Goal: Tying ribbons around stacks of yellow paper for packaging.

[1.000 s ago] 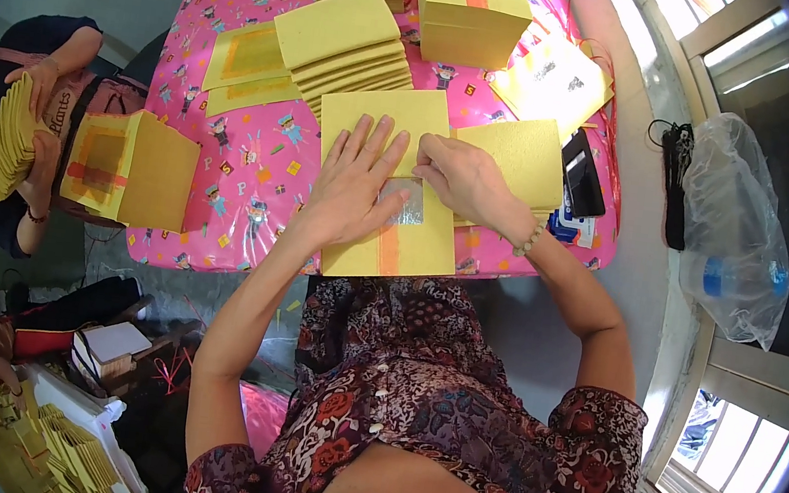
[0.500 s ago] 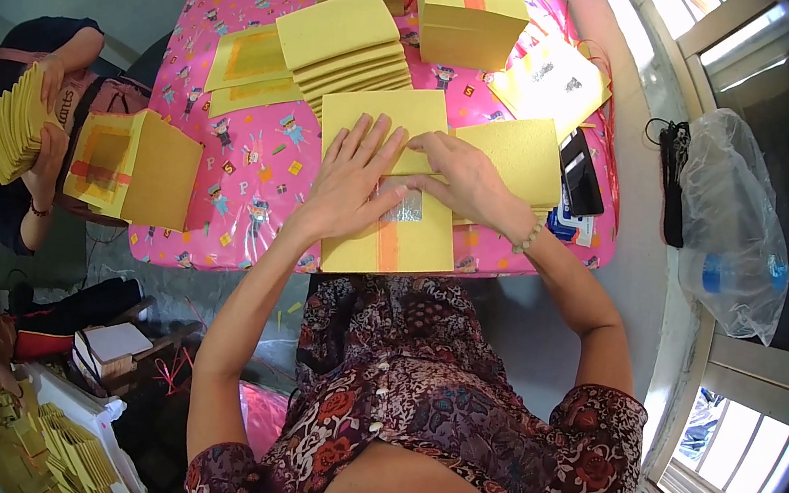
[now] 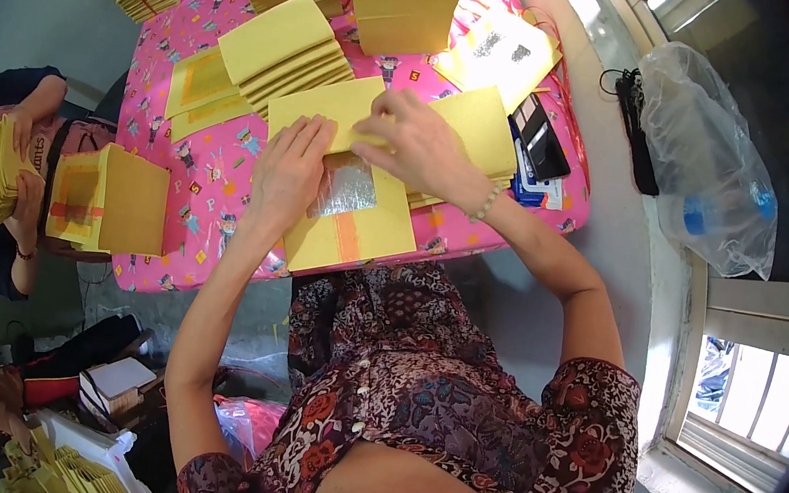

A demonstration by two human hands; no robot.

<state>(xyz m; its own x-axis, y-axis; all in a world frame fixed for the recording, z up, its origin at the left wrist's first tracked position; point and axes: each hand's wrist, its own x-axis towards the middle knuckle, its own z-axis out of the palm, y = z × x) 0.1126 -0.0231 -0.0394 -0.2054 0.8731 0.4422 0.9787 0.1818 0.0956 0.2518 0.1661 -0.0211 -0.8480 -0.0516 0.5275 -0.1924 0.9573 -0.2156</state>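
- Bench (image 3: 211, 175): the paper lies along its front edge.
- Paper (image 3: 373, 219): probably light, thin, quick to crease; I'd hold its plain margins.
- Left hand (image 3: 289, 173): flat on its left side.
- Right hand (image 3: 418, 149): half-curled, thumb apart, gripping nothing I see.

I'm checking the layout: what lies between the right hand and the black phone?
Head view: a yellow paper stack lies between right hand and phone.

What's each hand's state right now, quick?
Left hand: open, laid on the yellow paper.
Right hand: open, curved over the same paper, nothing visibly held.
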